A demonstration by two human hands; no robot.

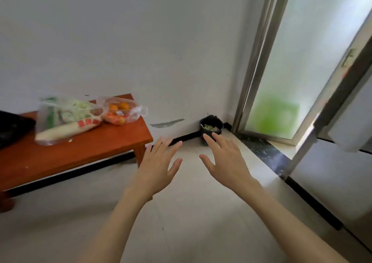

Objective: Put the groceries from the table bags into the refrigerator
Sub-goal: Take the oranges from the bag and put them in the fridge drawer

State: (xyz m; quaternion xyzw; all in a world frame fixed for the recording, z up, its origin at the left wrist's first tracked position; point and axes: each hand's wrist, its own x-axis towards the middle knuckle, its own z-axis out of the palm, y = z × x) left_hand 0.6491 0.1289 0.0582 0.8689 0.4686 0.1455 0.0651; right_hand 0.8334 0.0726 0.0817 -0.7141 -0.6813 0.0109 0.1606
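Both our hands empty, fingers spread — left hand [156, 168], right hand [226, 160]. 2 thin plastic bags [66, 117] [122, 111] on table [84, 152] — daikon [68, 128] overhangs, oranges [118, 107] may spill if we grab carelessly.

Two bags [68, 119] [122, 110], one table [84, 152], one bin [211, 126], two hands [159, 168] [227, 160]

A table [80, 154] stands at the left against the wall. On it lie two bags side by side: the vegetable bag [66, 119] left, the fruit bag [122, 111] right. A bin [211, 126] sits in the corner, right of the table, with a door [291, 71] further right.
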